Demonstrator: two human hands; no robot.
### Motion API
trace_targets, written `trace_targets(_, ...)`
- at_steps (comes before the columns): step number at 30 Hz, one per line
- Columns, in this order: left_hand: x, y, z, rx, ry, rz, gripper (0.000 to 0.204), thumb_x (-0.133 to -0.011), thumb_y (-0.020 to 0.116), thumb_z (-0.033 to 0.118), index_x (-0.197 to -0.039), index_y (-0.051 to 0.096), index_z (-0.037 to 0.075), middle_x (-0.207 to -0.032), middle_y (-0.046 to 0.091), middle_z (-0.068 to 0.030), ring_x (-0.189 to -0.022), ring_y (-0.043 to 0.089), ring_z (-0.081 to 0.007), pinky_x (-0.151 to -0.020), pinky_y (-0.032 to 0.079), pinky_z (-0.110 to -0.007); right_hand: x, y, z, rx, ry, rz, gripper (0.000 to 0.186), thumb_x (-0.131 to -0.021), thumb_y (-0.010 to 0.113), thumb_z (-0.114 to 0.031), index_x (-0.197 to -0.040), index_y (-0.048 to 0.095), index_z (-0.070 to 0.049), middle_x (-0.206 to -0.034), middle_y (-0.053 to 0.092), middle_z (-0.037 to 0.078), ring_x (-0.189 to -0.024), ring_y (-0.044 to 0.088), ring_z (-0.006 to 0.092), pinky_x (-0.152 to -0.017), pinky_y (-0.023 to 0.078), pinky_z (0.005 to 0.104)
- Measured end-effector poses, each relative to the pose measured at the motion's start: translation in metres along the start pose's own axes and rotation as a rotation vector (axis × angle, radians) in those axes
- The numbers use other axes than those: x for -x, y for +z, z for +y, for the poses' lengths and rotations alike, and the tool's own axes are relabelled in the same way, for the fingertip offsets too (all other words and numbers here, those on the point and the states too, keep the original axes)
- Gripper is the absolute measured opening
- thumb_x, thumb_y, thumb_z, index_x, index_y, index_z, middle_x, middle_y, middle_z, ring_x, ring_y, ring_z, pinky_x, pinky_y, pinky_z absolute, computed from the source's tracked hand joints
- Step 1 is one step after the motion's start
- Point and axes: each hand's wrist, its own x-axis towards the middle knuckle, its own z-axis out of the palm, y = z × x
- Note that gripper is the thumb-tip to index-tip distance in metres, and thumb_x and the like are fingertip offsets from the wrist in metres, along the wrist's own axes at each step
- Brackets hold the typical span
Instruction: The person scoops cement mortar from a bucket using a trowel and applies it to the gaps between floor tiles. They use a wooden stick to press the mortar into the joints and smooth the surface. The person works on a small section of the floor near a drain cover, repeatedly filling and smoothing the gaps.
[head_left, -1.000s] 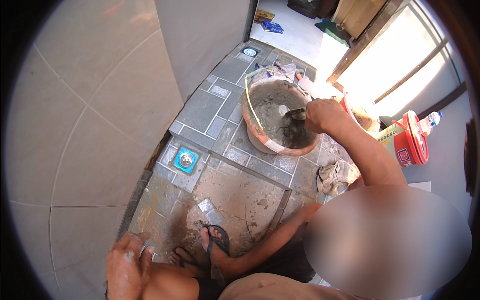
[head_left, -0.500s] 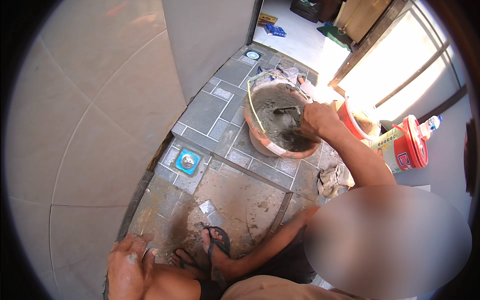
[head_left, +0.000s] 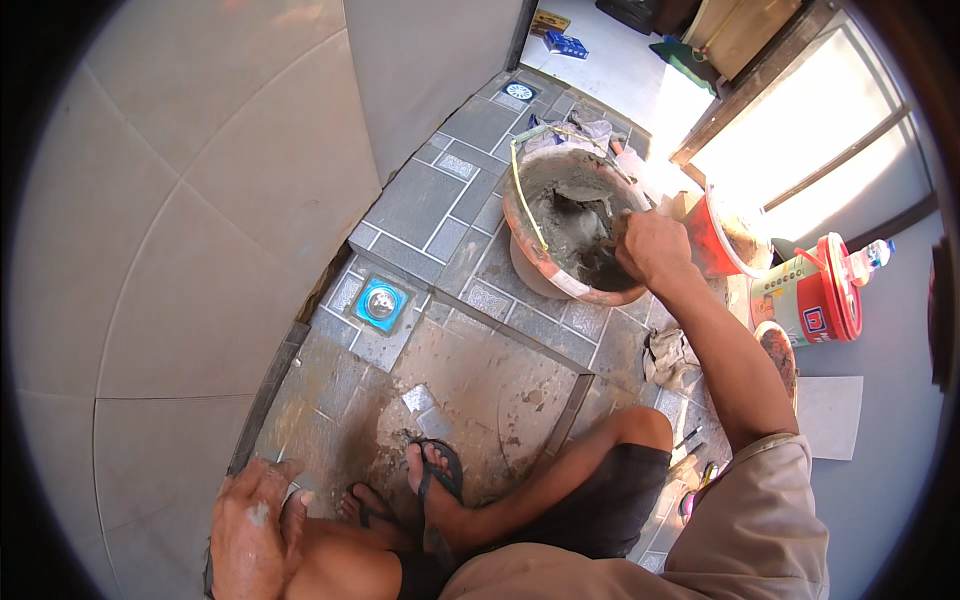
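My right hand (head_left: 652,245) is closed round the handle of a trowel (head_left: 590,195), over the right side of a large bucket (head_left: 525,240). Grey wet mortar (head_left: 560,235) coats the inside of the bucket, and the trowel's mortar-smeared blade is down among it. A yellow-green handle (head_left: 530,205) of the bucket leans over its left rim. My left hand (head_left: 255,530) rests over my left knee at the lower left; its thumb stands apart from the fingers, and a grey smear marks its back. It holds nothing that I can see.
Grey tiles form a raised step, with a blue-framed floor drain (head_left: 380,303) below it. Loose tile pieces (head_left: 425,408) lie by my foot. Right of the bucket are a red pail (head_left: 715,240), a lidded tub (head_left: 815,295) and a crumpled rag (head_left: 670,355). A tiled wall (head_left: 190,250) rises at left.
The trowel blade has tilted and shifted within the bucket, showing more of its mortar-covered face. The view has moved slightly; my left hand stays on my knee.
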Motion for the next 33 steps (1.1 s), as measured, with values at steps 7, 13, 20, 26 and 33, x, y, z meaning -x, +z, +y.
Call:
trace_targets(7, 0.007, 0.000, 0.019, -0.010, -0.154, 0.003, 0.028, -0.092, 0.074, 0.009, -0.120, 0.073, 0.005, -0.115, 0.070, -0.0149, -0.110, 0.062, -0.0390, -0.097, 0.049, -0.046, -0.008, 0.007, 0.000, 0.027, -0.027, -0.013, 0.019, -0.089, 0.068, -0.021, -0.089, 0.080, -0.007, -0.093, 0.080, 0.016, -0.087, 0.079, 0.0333, -0.077, 0.062, 0.0441)
trace_targets(13, 0.017, 0.001, 0.022, -0.071, -0.140, 0.050, 0.029, -0.092, 0.075, 0.011, -0.121, 0.073, 0.006, -0.122, 0.071, -0.0139, -0.114, 0.062, -0.0374, -0.101, 0.049, -0.045, -0.003, 0.011, -0.008, -0.046, -0.039, 0.067, 0.017, -0.091, 0.067, -0.021, -0.095, 0.078, -0.009, -0.092, 0.079, 0.014, -0.089, 0.077, 0.0351, -0.078, 0.061, 0.0466)
trace_targets(20, 0.012, -0.021, -0.006, 0.176, -0.298, 0.012, 0.029, -0.094, 0.072, 0.004, -0.122, 0.072, 0.005, -0.129, 0.068, -0.0193, -0.124, 0.062, -0.0378, -0.105, 0.049, -0.047, 0.073, -0.007, 0.007, -0.262, 0.050, 0.396, 0.037, -0.093, 0.071, -0.025, -0.127, 0.068, -0.011, -0.111, 0.073, 0.019, -0.099, 0.072, 0.0416, -0.085, 0.058, 0.0509)
trace_targets(26, -0.013, -0.076, -0.082, -0.754, -0.041, 0.831, 0.044, -0.100, 0.063, 0.000, -0.144, 0.061, 0.006, -0.156, 0.053, -0.0151, -0.149, 0.045, -0.0344, -0.120, 0.041, -0.048, 0.142, -0.001, -0.055, -1.090, -0.157, -0.075, 0.043, -0.092, 0.069, -0.006, -0.133, 0.056, 0.000, -0.104, 0.069, 0.029, -0.095, 0.069, 0.0497, -0.084, 0.054, 0.0490)
trace_targets(33, -0.052, -0.112, -0.166, -1.233, 0.125, 1.094, 0.046, -0.111, 0.053, 0.027, -0.153, 0.054, 0.009, -0.159, 0.050, -0.0126, -0.151, 0.043, -0.0319, -0.117, 0.034, -0.051, 0.147, 0.109, -0.216, -1.365, -0.277, -0.581, 0.037, -0.095, 0.065, -0.018, -0.124, 0.061, 0.005, -0.101, 0.069, 0.037, -0.102, 0.068, 0.0528, -0.090, 0.053, 0.0555)
